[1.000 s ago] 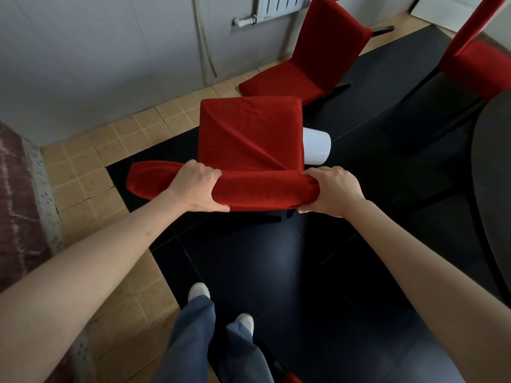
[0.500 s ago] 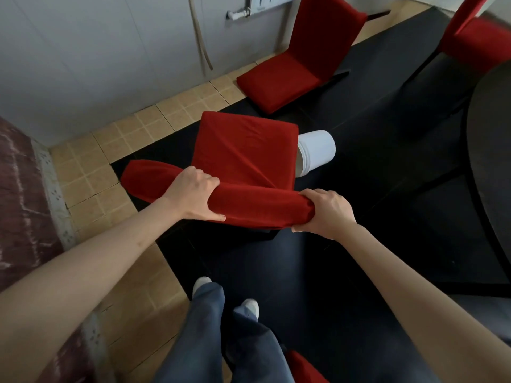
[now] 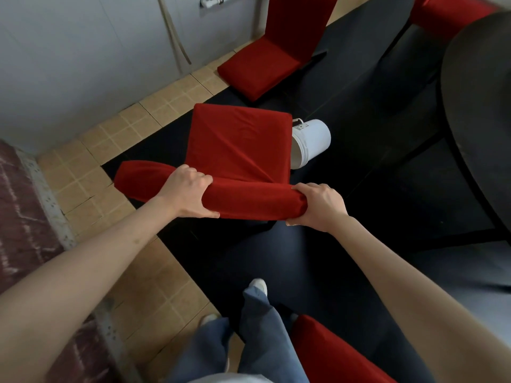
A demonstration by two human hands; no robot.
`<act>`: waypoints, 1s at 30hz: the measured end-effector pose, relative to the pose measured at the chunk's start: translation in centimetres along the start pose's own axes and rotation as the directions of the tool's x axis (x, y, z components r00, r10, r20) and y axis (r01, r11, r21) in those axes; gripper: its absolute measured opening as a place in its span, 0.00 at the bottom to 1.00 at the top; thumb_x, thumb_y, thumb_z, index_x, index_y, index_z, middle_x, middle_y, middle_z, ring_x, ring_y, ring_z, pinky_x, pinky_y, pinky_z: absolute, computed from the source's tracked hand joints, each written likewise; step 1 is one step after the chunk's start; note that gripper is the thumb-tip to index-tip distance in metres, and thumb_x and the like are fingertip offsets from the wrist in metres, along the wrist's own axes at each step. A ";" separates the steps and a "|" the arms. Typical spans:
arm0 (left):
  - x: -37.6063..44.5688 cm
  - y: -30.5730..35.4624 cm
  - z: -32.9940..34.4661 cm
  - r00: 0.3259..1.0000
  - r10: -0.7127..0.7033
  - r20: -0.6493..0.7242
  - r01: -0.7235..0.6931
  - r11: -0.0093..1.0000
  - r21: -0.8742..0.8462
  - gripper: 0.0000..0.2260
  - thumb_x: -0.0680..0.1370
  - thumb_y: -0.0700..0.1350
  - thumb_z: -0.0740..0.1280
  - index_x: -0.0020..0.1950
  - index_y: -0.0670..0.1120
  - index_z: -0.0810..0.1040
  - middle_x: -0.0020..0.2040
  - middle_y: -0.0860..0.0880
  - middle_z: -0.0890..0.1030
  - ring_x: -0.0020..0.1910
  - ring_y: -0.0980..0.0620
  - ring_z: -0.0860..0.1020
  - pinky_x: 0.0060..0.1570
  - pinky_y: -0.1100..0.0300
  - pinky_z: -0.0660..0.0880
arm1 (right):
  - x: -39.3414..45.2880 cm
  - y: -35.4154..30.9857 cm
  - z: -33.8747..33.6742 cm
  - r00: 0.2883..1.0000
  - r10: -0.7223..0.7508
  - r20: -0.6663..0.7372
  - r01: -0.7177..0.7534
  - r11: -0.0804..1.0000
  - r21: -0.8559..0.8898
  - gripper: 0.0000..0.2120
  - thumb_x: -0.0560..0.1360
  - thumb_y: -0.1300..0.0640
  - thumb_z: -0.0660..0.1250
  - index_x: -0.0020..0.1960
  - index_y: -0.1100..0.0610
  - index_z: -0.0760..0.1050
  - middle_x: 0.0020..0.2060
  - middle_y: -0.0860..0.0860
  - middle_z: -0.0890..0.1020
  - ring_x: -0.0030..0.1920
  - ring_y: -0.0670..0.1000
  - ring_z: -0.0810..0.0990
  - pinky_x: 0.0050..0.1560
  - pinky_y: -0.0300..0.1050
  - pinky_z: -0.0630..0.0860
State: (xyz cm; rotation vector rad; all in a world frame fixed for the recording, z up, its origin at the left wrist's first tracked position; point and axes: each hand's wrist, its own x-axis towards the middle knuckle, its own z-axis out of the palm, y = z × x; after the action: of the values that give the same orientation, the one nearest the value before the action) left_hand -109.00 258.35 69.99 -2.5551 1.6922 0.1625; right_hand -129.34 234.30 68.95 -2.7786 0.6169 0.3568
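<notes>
A red upholstered chair [image 3: 240,142] stands in front of me, seen from behind and above, its seat stretching away from me. My left hand [image 3: 188,193] grips the padded top edge of its backrest near the middle. At the right end of that same top edge my right hand [image 3: 320,205] holds on, fingers curled round the padding. The chair's legs are hidden under the seat.
A white bucket [image 3: 311,142] lies tipped right of the seat. Another red chair [image 3: 273,56] stands by the wall, a third [image 3: 453,15] at top right, more red padding [image 3: 329,352] beside my legs. A dark round table [image 3: 481,106] fills the right. Tan tiles [image 3: 91,172] lie left.
I have stepped back, and the chair has come toward me along the dark floor with both hands still on its backrest. Red padding has come into view beside my legs.
</notes>
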 end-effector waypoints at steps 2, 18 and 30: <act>-0.8 -0.3 -0.2 1.000 0.012 0.017 -0.012 1.000 0.010 0.33 0.63 0.73 0.67 0.46 0.43 0.78 0.40 0.48 0.81 0.39 0.48 0.79 0.51 0.53 0.73 | -0.9 -0.9 0.1 1.000 0.011 0.000 -0.011 1.000 0.021 0.39 0.55 0.32 0.75 0.63 0.43 0.72 0.51 0.46 0.79 0.53 0.53 0.77 0.48 0.46 0.75; -10.1 1.7 1.0 0.995 0.066 0.079 -0.069 0.997 0.037 0.34 0.64 0.75 0.65 0.48 0.44 0.78 0.41 0.50 0.81 0.41 0.50 0.79 0.53 0.55 0.71 | -10.2 -5.7 3.3 0.998 0.033 0.048 -0.033 0.999 -0.003 0.38 0.57 0.31 0.74 0.63 0.44 0.71 0.51 0.46 0.80 0.52 0.52 0.78 0.52 0.48 0.76; -14.7 2.5 2.0 0.994 0.078 0.074 -0.082 0.996 0.041 0.36 0.61 0.76 0.66 0.50 0.45 0.79 0.41 0.51 0.81 0.42 0.50 0.79 0.53 0.55 0.72 | -14.9 -8.3 5.3 0.996 0.060 0.062 -0.060 0.998 -0.002 0.38 0.57 0.31 0.75 0.62 0.45 0.71 0.50 0.46 0.80 0.52 0.52 0.78 0.53 0.50 0.77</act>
State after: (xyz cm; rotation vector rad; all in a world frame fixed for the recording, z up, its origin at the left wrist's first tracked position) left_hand -117.07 271.04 69.86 -2.4210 1.7525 0.2165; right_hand -139.76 248.78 70.13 -2.7418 0.6869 0.4537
